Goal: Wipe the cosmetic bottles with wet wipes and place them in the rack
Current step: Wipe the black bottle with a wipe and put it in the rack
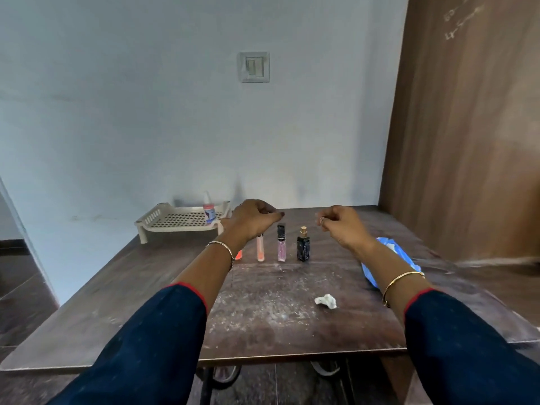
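A row of cosmetics stands mid-table: a peach gloss tube (pixel 260 249), a lilac tube with a black cap (pixel 281 245) and a dark perfume bottle with a gold cap (pixel 303 247). An orange-red item (pixel 239 254) peeks out from behind my left wrist. My left hand (pixel 251 220) hovers over the row's left end with its fingers loosely curled, holding nothing that I can see. My right hand (pixel 342 226) hovers to the right of the perfume bottle, also loosely curled and empty. A beige perforated rack (pixel 163 222) at the back left holds one small white bottle (pixel 209 211).
A crumpled white wipe (pixel 325 301) lies on the dusty brown table (pixel 263 331) near its front. A blue wipes pack (pixel 393 258) lies under my right forearm. A wooden panel (pixel 467 141) rises on the right, and the wall runs just behind the table.
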Tool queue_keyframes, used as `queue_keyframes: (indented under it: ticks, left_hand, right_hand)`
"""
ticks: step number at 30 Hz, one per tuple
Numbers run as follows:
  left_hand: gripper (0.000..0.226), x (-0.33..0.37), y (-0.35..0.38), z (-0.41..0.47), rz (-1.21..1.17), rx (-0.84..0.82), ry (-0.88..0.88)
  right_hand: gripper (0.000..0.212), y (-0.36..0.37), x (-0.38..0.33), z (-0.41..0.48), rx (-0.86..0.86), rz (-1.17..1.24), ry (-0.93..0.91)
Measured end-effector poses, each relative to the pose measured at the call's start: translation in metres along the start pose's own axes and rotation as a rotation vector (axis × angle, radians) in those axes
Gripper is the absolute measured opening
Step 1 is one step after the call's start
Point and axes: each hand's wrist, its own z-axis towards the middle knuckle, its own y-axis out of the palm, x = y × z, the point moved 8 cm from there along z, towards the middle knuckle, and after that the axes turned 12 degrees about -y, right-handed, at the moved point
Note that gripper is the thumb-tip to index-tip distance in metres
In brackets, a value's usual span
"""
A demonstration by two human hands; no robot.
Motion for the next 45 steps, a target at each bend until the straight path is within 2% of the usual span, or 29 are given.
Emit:
queue_keyframes:
  ticks: [4, 7, 12, 16, 22, 27, 31, 33, 36, 40, 45]
  left_hand:
    - [0.014, 0.009, 0.019, 0.01, 0.071, 0.091, 0.026]
    - [0.017, 0.017, 0.032, 0.015, 0.31, 0.201, 0.066]
    - [0.026, 0.022, 0.075, 0.029, 0.653, 0.175, 0.221]
    - [0.029, 0.021, 0.098, 0.041, 0.74, 0.169, 0.277]
    - [0.018, 0.024, 0.112, 0.048, 0.703, 0.19, 0.305]
    - [0.011, 0.024, 0.114, 0.043, 0.665, 0.196, 0.323]
    - [0.008, 0.024, 0.1, 0.029, 0.513, 0.206, 0.327]
    - [0.003, 0.015, 0.093, 0.026, 0.408, 0.143, 0.26]
    - [0.015, -0.001, 0.089, 0.019, 0.217, -0.019, 0.174]
    - [0.014, -0.016, 0.082, -0.01, -0.068, -0.261, 0.09]
    - [0.016, -0.033, 0.064, -0.03, -0.125, -0.296, 0.078]
  right_hand:
    - [0.013, -0.016, 0.022, -0.005, 0.038, -0.018, 0.024]
    - [0.014, -0.018, 0.041, -0.009, 0.028, -0.017, 0.036]
    - [0.014, -0.011, 0.076, -0.009, 0.003, -0.063, 0.069]
    - [0.013, -0.003, 0.087, -0.007, -0.02, -0.055, 0.069]
    - [0.011, 0.002, 0.099, -0.008, -0.019, 0.022, 0.079]
    - [0.011, 0.008, 0.098, -0.02, -0.123, -0.034, 0.042]
    - [0.015, 0.01, 0.087, -0.035, -0.177, -0.03, 0.008]
    - [0.016, 0.012, 0.081, -0.045, -0.233, -0.04, -0.004]
    - [0.016, 0.016, 0.075, -0.061, -0.321, -0.044, -0.015]
    - [0.025, 0.02, 0.068, -0.083, -0.44, -0.207, -0.056]
    - [0.019, 0.027, 0.057, -0.099, -0.494, -0.573, -0.191]
